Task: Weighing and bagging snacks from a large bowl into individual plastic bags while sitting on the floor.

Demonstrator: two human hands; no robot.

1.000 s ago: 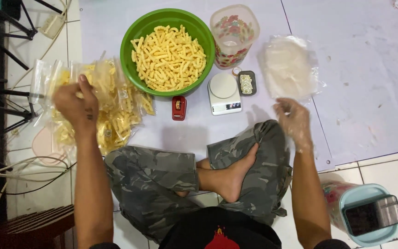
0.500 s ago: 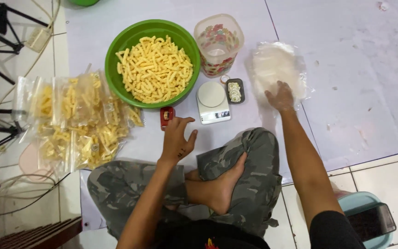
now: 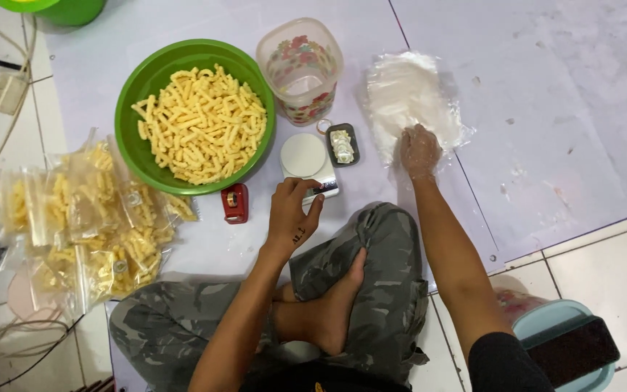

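Note:
My left hand (image 3: 293,212) rests at the front edge of a small white kitchen scale (image 3: 306,161), fingers touching its display end. My right hand (image 3: 419,151), in a thin clear glove, presses on a stack of clear plastic bags (image 3: 408,96) at its near edge. A green bowl (image 3: 133,129) full of yellow curled snacks (image 3: 201,123) sits left of the scale. A pile of filled clear snack bags (image 3: 88,218) lies at the far left. A small black tray (image 3: 343,146) stands right of the scale.
A clear flowered plastic container (image 3: 300,69) stands behind the scale. A small red object (image 3: 234,203) lies by the bowl. My crossed legs in camouflage trousers (image 3: 371,290) sit below. A light blue tub (image 3: 560,348) holds a dark device at lower right. Cables (image 3: 9,348) run along the left.
My left hand moved from the pile of filled bags across to the scale. My right hand reached forward onto the stack of empty plastic bags. The view shifted and drew closer.

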